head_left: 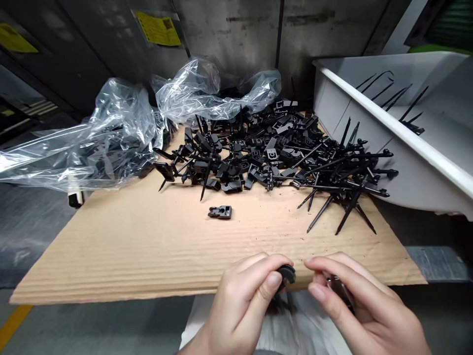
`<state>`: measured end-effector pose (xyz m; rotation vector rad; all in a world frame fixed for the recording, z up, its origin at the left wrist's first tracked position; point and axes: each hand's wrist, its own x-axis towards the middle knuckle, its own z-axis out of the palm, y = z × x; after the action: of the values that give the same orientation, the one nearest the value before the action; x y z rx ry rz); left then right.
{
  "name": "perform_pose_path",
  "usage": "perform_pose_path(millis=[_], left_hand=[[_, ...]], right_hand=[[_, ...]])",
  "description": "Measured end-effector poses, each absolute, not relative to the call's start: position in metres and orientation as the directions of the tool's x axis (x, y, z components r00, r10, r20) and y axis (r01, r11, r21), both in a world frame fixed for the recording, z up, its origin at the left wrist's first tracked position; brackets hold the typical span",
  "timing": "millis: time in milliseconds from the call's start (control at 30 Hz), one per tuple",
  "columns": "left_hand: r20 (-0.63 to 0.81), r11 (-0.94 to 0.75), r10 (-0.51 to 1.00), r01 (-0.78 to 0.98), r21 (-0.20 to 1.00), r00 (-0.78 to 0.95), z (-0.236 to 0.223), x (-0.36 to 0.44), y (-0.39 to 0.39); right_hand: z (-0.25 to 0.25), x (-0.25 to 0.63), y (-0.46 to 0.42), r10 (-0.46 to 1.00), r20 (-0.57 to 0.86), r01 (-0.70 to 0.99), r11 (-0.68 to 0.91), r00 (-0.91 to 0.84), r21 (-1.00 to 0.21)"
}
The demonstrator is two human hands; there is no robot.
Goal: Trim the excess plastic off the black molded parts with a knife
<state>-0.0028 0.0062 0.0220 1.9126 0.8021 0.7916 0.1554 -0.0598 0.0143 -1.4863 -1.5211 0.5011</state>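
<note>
At the cardboard's front edge my left hand (246,296) is closed, pinching a black plastic part (287,274) between thumb and index finger. A rounded, notched end of that part sticks out toward the right; the rest is hidden by the fingers. Close by on the right, my right hand (369,305) curls around a small dark piece with a shiny metallic edge (340,290). Its kind I cannot make out, as the palm and fingers cover most of it. A single black plastic clip-like piece (220,212) lies on the cardboard (140,246) beyond my hands.
Behind lies a heap of black plastic pieces (236,160), with long pointed black stems (345,207) jutting out at its right. Clear plastic bags (125,118) cover the back left. A grey bin (391,123) holding more stems stands at the right, against a dark metal wall (236,34).
</note>
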Motion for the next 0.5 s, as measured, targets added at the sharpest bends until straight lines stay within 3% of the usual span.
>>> perform_pose_path(millis=[200,500], left_hand=[[0.19,-0.374,0.767,0.187,0.908,0.612,0.019,-0.004,0.007],[0.18,-0.372,0.755,0.185,0.91,0.63,0.02,-0.002,0.008]], right_hand=[[0.018,0.142,-0.047,0.928,0.336,0.45,0.233,0.163,-0.862],[0.02,0.142,-0.048,0.9,0.12,0.3,-0.012,0.419,-0.954]])
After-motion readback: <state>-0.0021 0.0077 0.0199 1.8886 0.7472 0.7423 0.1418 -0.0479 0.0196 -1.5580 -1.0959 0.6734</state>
